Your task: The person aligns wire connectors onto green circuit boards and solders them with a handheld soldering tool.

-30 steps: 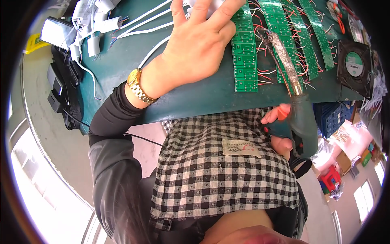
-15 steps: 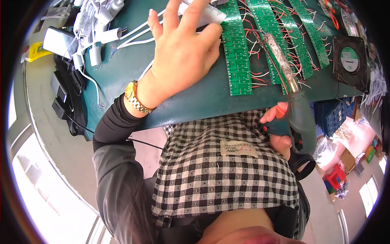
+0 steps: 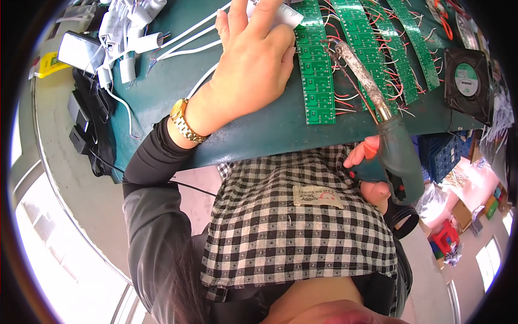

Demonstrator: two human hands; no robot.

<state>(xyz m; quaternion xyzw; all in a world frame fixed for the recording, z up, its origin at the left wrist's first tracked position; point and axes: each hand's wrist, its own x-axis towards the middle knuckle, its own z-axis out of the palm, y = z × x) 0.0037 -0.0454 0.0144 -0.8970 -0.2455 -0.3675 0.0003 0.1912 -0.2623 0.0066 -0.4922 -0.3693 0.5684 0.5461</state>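
Observation:
My left hand (image 3: 253, 65), a gold watch (image 3: 186, 121) on its wrist, lies flat on the dark green table (image 3: 280, 135) with fingers spread. Its fingertips rest on a white tube-like piece (image 3: 280, 13) at the far edge of the view, just left of a green circuit strip (image 3: 315, 70). My right hand (image 3: 372, 173), below the table's near edge, is closed around the handle of a dark green heat gun (image 3: 399, 156). The gun's foil-wrapped nozzle (image 3: 361, 75) reaches up across the wired circuit strips (image 3: 372, 48).
White cables with plugs (image 3: 129, 43) and a white box (image 3: 81, 48) lie at the table's left end. Black adapters (image 3: 81, 129) hang beside it. A black fan (image 3: 467, 81) sits at the right. A blue crate (image 3: 442, 154) and clutter stand on the floor.
My left hand has slid a little farther across the table toward the white piece. The right hand and the heat gun have barely moved.

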